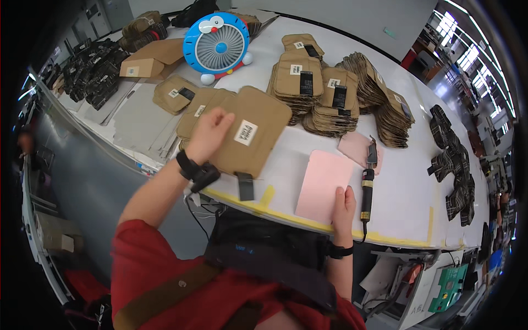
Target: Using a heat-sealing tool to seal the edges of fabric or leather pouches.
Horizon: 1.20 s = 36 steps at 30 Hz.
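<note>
My left hand (212,132) is closed on the left edge of a tan fabric panel (261,118) with a white label, tilted above the table's front edge. A dark grey strip (245,187) hangs from the panel's lower corner. My right hand (344,209) pinches the right edge of a pink rectangular sheet (323,184), thumb on top; its other fingers are mostly hidden. Just right of that hand lies a black corded hand tool (367,192) with a metal tip, pointing away from me over a smaller pink piece (355,147).
Stacks of labelled tan panels (297,82) stand at the back middle. A blue fan (217,47) is at the back left, beside an open cardboard box (148,60). Dark patterned pieces (454,159) lie at the right, with more (93,74) at the far left. Yellow tape (379,237) marks the front edge.
</note>
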Tool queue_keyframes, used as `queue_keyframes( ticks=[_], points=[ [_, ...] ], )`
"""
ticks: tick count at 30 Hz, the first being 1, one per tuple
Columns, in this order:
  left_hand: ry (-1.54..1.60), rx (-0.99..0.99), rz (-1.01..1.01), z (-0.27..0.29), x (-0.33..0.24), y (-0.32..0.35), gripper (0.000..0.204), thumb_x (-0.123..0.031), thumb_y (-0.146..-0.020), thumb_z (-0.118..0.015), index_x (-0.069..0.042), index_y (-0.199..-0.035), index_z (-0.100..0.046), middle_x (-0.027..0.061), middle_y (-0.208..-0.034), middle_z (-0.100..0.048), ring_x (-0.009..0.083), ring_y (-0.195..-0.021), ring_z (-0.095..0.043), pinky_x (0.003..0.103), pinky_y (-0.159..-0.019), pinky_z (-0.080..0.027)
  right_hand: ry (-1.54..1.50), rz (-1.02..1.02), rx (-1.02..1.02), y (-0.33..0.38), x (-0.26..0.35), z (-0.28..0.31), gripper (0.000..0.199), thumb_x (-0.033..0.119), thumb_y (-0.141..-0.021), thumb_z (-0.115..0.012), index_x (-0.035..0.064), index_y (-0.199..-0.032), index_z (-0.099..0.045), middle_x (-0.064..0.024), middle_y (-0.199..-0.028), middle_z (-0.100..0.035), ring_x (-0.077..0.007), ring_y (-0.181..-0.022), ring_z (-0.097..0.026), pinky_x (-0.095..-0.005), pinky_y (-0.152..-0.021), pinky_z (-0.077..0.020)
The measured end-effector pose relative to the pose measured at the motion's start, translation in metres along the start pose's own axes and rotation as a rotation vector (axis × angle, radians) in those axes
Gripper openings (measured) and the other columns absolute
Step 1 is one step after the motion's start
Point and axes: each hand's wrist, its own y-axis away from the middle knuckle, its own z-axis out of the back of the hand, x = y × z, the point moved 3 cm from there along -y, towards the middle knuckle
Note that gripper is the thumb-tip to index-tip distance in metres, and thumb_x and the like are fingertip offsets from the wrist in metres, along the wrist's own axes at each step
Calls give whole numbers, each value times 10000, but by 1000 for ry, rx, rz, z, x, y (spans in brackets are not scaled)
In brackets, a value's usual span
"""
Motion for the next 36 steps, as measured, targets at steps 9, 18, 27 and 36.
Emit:
queue_keyframes(
  ticks=[9,18,27,36],
  points=[
    [-712,-56,-93,65,51,-62,196,-158,-869,-772,-54,-817,-614,26,-788,-629,114,-727,-568,287,-640,-478,4,8,15,0,9,-4,268,234,-1061,-546,9,-917,-559,38,-820,-534,-40,-758,-426,-229,-648,-405],
    [-620,108,192,47,41,-63,236,-165,-762,-813,-56,-779,-604,105,-754,-653,223,-719,-642,374,-632,-494,55,23,16,1,3,-1,255,219,-1056,-547,2,-923,-568,26,-815,-547,-43,-753,-429,-229,-639,-401],
    [-253,80,154,132,58,-91,282,-115,-788,-796,-97,-903,-540,33,-849,-551,155,-816,-535,321,-689,-452,42,27,12,1,11,-7,248,211,-1055,-549,-5,-938,-579,31,-806,-548,-40,-746,-436,-231,-643,-410],
    [-643,211,-333,44,-29,-86,413,-161,-848,-717,-29,-1220,-596,187,-1195,-643,352,-1150,-618,409,-981,-502,64,48,20,0,4,-5,234,207,-1051,-570,-11,-976,-612,12,-803,-614,-39,-728,-479,-228,-638,-428]
  ],
)
